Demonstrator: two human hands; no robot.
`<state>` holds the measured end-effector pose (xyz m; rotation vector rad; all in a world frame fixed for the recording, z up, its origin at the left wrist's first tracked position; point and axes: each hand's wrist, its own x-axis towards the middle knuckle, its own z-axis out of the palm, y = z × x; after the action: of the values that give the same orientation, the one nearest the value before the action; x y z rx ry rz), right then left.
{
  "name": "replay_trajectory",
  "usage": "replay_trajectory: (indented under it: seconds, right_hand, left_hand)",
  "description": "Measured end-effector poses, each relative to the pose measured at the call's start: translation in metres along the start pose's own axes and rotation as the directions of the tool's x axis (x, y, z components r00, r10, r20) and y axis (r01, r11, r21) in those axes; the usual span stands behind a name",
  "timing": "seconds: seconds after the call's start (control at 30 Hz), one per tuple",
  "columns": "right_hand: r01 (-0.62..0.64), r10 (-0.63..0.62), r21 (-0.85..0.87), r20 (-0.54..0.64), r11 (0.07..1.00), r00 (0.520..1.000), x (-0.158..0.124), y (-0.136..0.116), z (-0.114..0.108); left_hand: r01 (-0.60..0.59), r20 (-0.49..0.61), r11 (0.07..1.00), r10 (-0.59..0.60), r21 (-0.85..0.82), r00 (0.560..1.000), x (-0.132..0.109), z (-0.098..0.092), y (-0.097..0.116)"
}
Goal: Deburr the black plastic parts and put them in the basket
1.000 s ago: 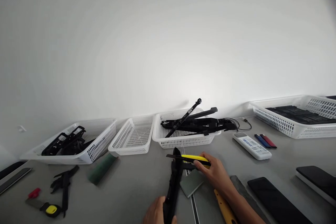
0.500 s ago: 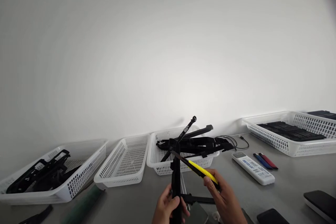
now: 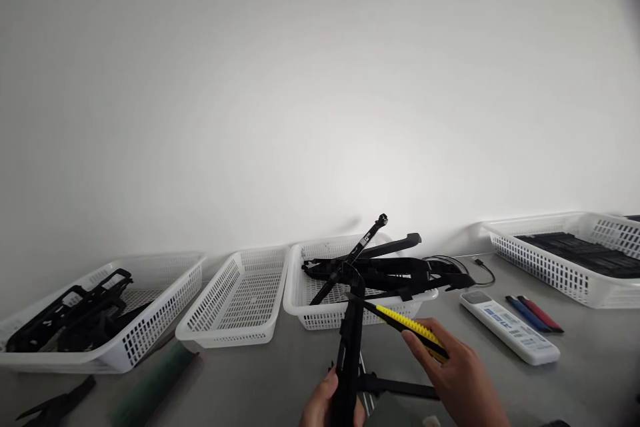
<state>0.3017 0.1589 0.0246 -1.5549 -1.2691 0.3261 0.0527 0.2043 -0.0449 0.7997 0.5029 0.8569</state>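
Observation:
My left hand (image 3: pixel 320 400) is closed around a long black plastic strip (image 3: pixel 350 353) at the bottom centre, which stands roughly upright. In my right hand (image 3: pixel 457 367) is a yellow and black utility knife (image 3: pixel 413 325), its dark blade pointing left. The blade tip lies at or against the upper end of the strip; whether it cuts in, I cannot tell. Behind them, a white basket (image 3: pixel 303 320) holds several black plastic parts (image 3: pixel 390 270), some reaching past its rim. Another black strip (image 3: pixel 397 387) lies behind the held one, to its right.
To the left stand a bare white basket (image 3: pixel 225 340) and one with black parts (image 3: pixel 75 313). A white remote control (image 3: pixel 510 327), a blue tool (image 3: pixel 527 313), a red tool (image 3: pixel 540 313) and a basket of black pieces (image 3: pixel 607 283) are right. A green roll (image 3: pixel 155 383) lies front left.
The view has shifted, so the baskets on the right and the remote sit further right. The knife tip has moved along the held strip, nearer its upper end. Both hands keep their holds.

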Motion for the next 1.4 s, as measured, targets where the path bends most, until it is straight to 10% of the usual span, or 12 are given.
replay_trajectory:
  seconds: [0.53,0.87,1.4]
  right_hand:
    - [0.041,-0.043,0.018,0.132,0.999,0.99,0.001,-0.007,-0.017]
    - [0.041,-0.045,0.022,0.263,0.999,0.964,-0.003,-0.01,-0.011]
    - [-0.017,0.008,0.043,0.198,0.999,0.98,-0.007,-0.014,-0.002]
  left_hand:
    - [0.054,-0.134,0.989,-0.073,-0.139,0.988,0.009,-0.019,-0.012]
    - [0.069,0.034,0.993,-0.066,-0.091,0.997,-0.001,0.003,0.005]
    - [0.108,-0.079,0.993,-0.104,0.052,0.991,-0.01,0.025,0.017]
